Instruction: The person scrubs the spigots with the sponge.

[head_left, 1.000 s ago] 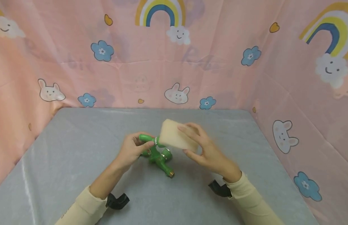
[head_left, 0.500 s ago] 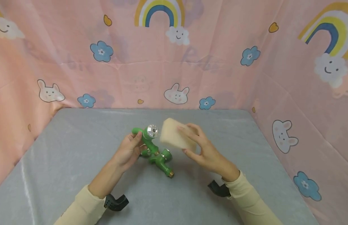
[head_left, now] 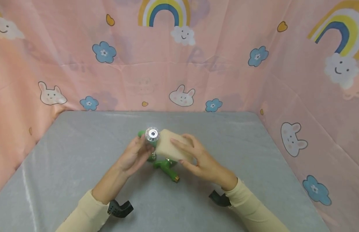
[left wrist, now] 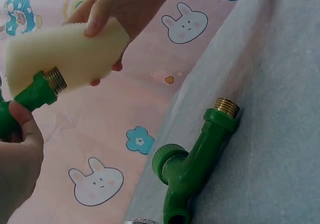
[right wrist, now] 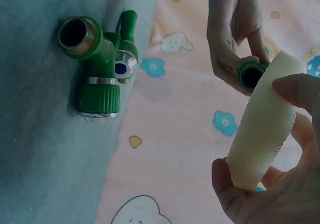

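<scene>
My left hand (head_left: 133,154) grips a green faucet (head_left: 153,134) above the table, its clear, shiny round knob facing the head camera. Its threaded brass inlet shows in the left wrist view. In my right hand (head_left: 204,159) is a thick cream sponge (head_left: 172,145), pinched between thumb and fingers. The sponge lies against or very close to the knob side of the held faucet; exact contact is hidden. Below them, a second green faucet (head_left: 167,169) with a brass threaded end lies on the table, partly covered by the sponge. Behind it another green faucet (right wrist: 125,53) lies close by.
A grey cloth covers the table (head_left: 240,135). Pink printed curtains (head_left: 124,74) stand behind it and at both sides. Black curved pieces (head_left: 120,208) are worn at both wrists, by the cream sleeves (head_left: 254,206).
The held faucet has been turned so its knob now faces the head camera. The sponge and right hand have shifted left and slightly down, up to the faucet. The faucets on the table stay put.
</scene>
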`<state>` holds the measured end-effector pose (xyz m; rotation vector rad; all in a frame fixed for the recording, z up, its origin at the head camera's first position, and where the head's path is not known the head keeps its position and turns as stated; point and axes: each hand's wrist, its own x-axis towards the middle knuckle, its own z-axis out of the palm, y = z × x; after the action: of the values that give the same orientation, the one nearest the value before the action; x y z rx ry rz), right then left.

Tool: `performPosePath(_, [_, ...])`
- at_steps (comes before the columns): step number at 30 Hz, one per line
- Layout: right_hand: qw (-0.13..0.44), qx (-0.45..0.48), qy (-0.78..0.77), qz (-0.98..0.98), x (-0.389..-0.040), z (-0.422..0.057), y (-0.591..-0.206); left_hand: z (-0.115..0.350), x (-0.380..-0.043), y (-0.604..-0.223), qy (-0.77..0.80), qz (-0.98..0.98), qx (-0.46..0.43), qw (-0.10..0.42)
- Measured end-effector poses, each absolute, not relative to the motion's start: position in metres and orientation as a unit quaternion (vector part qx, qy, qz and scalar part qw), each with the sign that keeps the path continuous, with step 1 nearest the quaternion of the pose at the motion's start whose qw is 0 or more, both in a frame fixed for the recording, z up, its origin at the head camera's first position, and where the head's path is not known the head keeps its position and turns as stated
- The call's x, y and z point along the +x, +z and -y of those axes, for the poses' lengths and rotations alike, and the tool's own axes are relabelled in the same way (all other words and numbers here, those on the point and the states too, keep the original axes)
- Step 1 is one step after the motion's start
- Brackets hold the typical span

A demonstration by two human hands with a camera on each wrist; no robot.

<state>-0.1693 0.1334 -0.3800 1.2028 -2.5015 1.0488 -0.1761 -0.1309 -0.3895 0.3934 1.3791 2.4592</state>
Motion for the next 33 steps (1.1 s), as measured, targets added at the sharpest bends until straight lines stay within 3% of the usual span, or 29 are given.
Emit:
performPosePath(10, [0.058, 0.388, 0.320, 0.862, -0.175, -0.147, -0.371, 0.138, -0.178, -0.385, 0.878, -0.473, 0.022, 0.068])
performPosePath(20, [0.166, 0.424, 0.293, 0.841, -0.167, -0.127, -0.377, 0.132, -0.174, -0.382, 0.816, -0.567, -0.020, 0.109])
performPosePath(29, [0.158, 0.358, 0.238, 0.889, -0.174, -0.132, -0.382, 0.133, -0.177, -0.385, 0.758, -0.641, -0.079, 0.092])
performPosePath(33, [0.189, 0.343, 0.260, 0.883, -0.176, -0.140, -0.378, 0.134, -0.178, -0.387, 0.762, -0.635, -0.084, 0.096])
